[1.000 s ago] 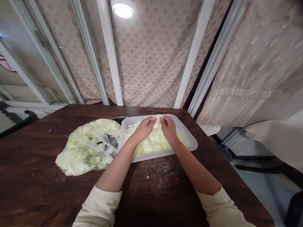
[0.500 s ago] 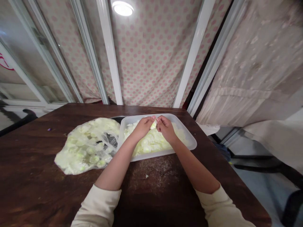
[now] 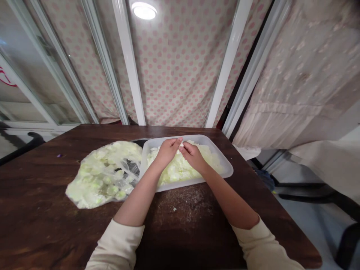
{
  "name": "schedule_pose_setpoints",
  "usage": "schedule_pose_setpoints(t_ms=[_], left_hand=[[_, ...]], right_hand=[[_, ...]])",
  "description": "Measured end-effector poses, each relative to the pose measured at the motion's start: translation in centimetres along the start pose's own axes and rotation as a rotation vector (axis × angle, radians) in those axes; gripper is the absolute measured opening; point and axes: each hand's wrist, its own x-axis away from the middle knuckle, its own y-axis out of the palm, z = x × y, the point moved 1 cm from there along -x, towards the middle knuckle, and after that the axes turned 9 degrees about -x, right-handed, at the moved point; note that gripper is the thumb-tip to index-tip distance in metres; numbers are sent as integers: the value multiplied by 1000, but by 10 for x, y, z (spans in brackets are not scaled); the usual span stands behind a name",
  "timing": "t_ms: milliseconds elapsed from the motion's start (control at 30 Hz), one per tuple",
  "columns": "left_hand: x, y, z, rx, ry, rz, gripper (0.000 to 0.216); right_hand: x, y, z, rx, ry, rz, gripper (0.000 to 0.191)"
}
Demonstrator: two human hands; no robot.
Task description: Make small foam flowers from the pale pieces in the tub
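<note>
A translucent plastic tray stands on the dark wooden table, filled with pale yellow-white florets. Both my hands are over its far half. My left hand and my right hand meet fingertip to fingertip, each pinching the same small white floret piece between them. To the left of the tray lies a clear plastic bag holding more pale green-white florets.
A dark round rim shows behind the bag and the tray. Crumbs dust the table in front of the tray. Dotted curtains hang behind the table. The table's right edge drops to the floor, where dark chair legs stand.
My hands have lifted off the heap and drawn together. They now pinch a small piece between their fingertips, and the right hand has shifted a little to the left.
</note>
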Motion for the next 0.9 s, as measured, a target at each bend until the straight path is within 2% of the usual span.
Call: schedule_pose_setpoints(t_ms=[133,300,400,533,767,900], left_hand=[[2,2,1,66,6,-39,42],[2,3,2,127,-3,-124,28],[2,2,4,114,18,-103,27],[3,-1,6,49,14,-59,36],[2,-1,1,27,20,45,39],[1,-1,-1,166,8,-36,34]], right_hand=[[-3,-2,1,-45,49,45,37],[-4,-5,2,-64,69,149,41],[-3,-3,2,-46,66,155,42],[-4,-3,0,-36,49,184,40],[-8,-10,1,-242,89,236,28],[-9,-9,4,-289,124,210,31]])
